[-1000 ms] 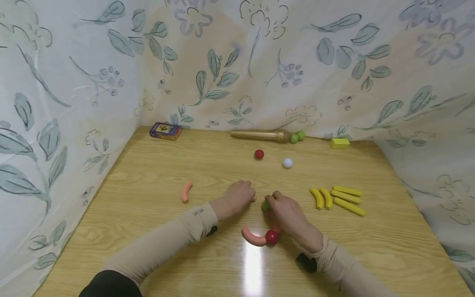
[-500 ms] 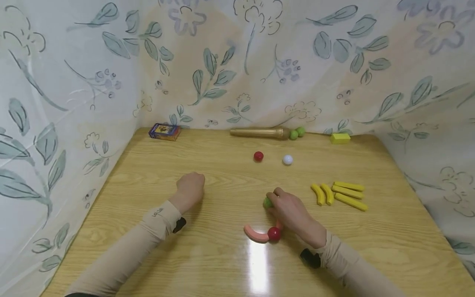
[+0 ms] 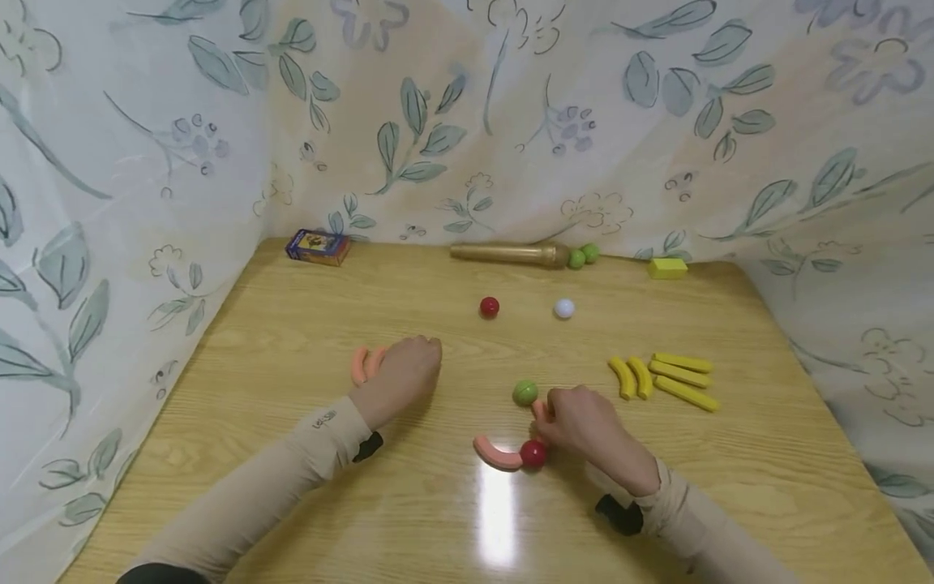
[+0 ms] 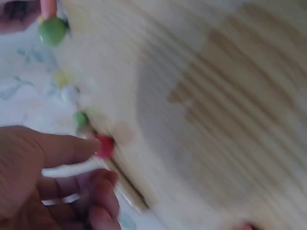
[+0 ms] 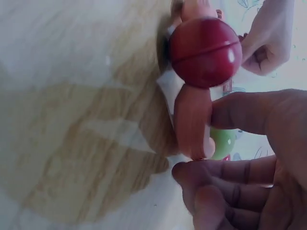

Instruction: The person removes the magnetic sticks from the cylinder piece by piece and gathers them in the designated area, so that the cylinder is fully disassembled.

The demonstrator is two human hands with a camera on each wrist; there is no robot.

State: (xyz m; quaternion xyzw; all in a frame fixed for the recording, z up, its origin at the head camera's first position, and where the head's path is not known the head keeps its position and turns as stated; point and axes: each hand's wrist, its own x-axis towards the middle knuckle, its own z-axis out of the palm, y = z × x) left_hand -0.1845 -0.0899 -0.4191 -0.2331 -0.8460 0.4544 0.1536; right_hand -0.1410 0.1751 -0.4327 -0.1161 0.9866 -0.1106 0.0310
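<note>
In the head view my right hand pinches a pink curved block, one end by a green ball and the other by a red ball. From that red ball a second pink curved block runs left. The right wrist view has the thumb against the pinched block's side and a fingertip at its end. My left hand, fingers loosely bent, holds nothing. Just left of it lie two pink curved blocks, one partly hidden behind the hand.
Several yellow blocks lie at the right. Farther back are a red ball, a white ball, a gold tapered stick with green balls, a yellow box and a card box.
My left hand has carried a pink curved block left, released it beside another, and moved back right. My right hand has let go of the green ball. The far red ball has shifted left.
</note>
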